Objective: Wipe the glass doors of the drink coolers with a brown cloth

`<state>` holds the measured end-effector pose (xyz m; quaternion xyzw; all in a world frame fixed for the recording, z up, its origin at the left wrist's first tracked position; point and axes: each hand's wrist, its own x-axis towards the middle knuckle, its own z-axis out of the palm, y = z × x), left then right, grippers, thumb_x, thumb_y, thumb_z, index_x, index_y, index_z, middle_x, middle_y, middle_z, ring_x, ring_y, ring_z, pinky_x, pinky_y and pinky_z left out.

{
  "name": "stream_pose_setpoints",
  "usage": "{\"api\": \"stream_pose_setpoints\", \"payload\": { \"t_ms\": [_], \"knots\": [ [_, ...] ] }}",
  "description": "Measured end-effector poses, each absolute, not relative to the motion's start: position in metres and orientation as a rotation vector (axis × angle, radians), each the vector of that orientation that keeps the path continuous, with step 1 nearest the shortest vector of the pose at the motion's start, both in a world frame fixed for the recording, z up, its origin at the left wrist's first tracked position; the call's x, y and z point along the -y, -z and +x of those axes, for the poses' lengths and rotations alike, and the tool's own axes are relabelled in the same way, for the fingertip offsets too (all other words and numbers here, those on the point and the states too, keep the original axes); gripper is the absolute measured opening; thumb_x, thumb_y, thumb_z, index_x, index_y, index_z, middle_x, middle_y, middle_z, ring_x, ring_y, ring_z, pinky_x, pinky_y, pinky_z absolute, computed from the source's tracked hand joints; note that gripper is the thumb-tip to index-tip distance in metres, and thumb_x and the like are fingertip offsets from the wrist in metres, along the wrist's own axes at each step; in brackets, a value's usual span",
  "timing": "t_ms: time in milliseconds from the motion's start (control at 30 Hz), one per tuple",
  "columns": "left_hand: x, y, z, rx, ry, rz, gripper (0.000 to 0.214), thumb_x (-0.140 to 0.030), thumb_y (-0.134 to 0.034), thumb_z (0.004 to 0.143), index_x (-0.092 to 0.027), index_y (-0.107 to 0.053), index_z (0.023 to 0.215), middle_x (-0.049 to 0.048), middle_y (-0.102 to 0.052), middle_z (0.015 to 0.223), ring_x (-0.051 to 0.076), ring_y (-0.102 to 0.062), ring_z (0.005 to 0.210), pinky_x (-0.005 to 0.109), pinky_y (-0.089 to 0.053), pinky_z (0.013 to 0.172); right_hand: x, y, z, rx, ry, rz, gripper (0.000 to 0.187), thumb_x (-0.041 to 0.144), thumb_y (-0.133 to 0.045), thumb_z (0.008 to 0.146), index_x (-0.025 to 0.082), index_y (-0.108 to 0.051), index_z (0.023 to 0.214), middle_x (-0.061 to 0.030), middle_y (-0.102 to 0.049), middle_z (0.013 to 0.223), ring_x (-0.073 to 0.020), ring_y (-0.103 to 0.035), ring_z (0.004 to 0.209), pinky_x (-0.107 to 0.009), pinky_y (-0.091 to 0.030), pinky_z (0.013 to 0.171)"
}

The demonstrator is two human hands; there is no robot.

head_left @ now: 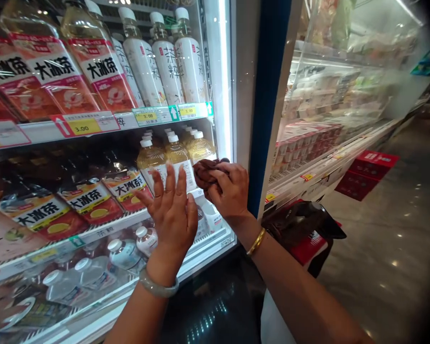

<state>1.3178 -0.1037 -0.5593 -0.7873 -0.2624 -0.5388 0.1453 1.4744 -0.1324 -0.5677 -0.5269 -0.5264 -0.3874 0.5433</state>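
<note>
My right hand (231, 187), with a gold bangle at the wrist, grips a bunched dark brown cloth (208, 173) close to the right side of a glass fridge door (225, 143). Left of it, my left hand (172, 205) is raised with its fingers spread and nothing in it. A pale bangle (158, 284) circles that wrist. Whether the left fingertips touch the glass I cannot tell. Behind the glass, near both hands, stand bottles of pale yellow tea (177, 154) with white caps.
Large tea bottles (89, 67) fill the upper shelf, above price tags (82, 125). Clear bottles (71, 282) sit lower down. To the right are a dark blue upright panel (272, 86), an open chiller with stacked cups (308, 143), a red box (367, 174) and a dark bag (304, 222).
</note>
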Motion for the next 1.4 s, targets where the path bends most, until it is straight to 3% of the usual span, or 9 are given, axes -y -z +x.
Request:
{"api": "stream_pose_setpoints", "payload": {
  "t_ms": [233,333,500,700,933,1167,1400],
  "knots": [
    [0.103,0.567,1.327,0.724,1.556,-2.189,0.071,-0.019,-0.047,0.099,-0.03,-0.024,0.165,0.002,-0.027,0.169,0.024,-0.01,0.162,0.055,0.02,0.128,0.136,0.565,1.464,1.466,0.971,-1.13,0.015,0.024,-0.064,0.094,0.027,-0.071,0.107,-0.002,-0.073,0.115,-0.0212,-0.06,0.119,-0.039,-0.042,0.103],
    [0.102,0.566,1.321,0.79,1.553,-2.181,0.072,-0.019,-0.046,0.098,-0.028,-0.022,0.165,0.0031,-0.024,0.17,0.024,-0.008,0.162,0.056,0.022,0.127,0.134,0.559,1.483,1.307,0.896,-1.208,0.019,0.019,-0.064,0.089,0.026,-0.072,0.104,-0.004,-0.071,0.113,-0.0226,-0.061,0.114,-0.041,-0.044,0.101],
    [0.098,0.569,1.315,0.87,1.473,-2.184,0.075,-0.022,-0.049,0.097,-0.025,-0.021,0.166,0.0049,-0.021,0.171,0.024,-0.002,0.163,0.053,0.021,0.128,0.132,0.564,1.475,1.262,0.894,-1.288,0.009,0.018,-0.063,0.081,0.023,-0.069,0.086,-0.0045,-0.07,0.101,-0.0246,-0.061,0.104,-0.042,-0.044,0.096],
    [0.1,0.562,1.313,0.885,1.462,-2.213,0.073,-0.022,-0.047,0.097,-0.024,-0.023,0.166,0.0049,-0.018,0.172,0.025,-0.001,0.163,0.054,0.025,0.125,0.135,0.56,1.456,1.475,0.901,-1.182,0.009,0.025,-0.064,0.09,0.028,-0.071,0.095,-0.0017,-0.072,0.108,-0.0225,-0.06,0.113,-0.04,-0.041,0.099],
    [0.095,0.559,1.297,0.96,1.505,-2.188,0.076,-0.021,-0.047,0.093,-0.026,-0.025,0.165,0.0012,-0.018,0.173,0.024,0.002,0.163,0.051,0.024,0.126,0.126,0.563,1.504,1.184,0.947,-1.246,0.014,0.019,-0.057,0.081,0.023,-0.068,0.088,-0.0061,-0.067,0.099,-0.0262,-0.061,0.101,-0.045,-0.045,0.094],
    [0.098,0.575,1.3,1.011,1.455,-2.297,0.071,-0.026,-0.049,0.094,-0.025,-0.032,0.163,0.0031,-0.024,0.171,0.025,-0.003,0.163,0.05,0.028,0.124,0.131,0.57,1.446,1.481,0.967,-1.173,0.008,0.025,-0.062,0.088,0.027,-0.069,0.091,-0.0024,-0.071,0.104,-0.0241,-0.061,0.111,-0.043,-0.042,0.097],
    [0.096,0.566,1.276,1.094,1.473,-2.22,0.08,-0.022,-0.052,0.091,-0.03,-0.024,0.165,-0.002,-0.014,0.174,0.024,0.004,0.163,0.051,0.025,0.126,0.12,0.558,1.483,1.185,0.931,-1.172,0.015,0.019,-0.058,0.079,0.025,-0.07,0.086,-0.0069,-0.069,0.1,-0.0243,-0.061,0.101,-0.044,-0.045,0.094]
  ]
}}
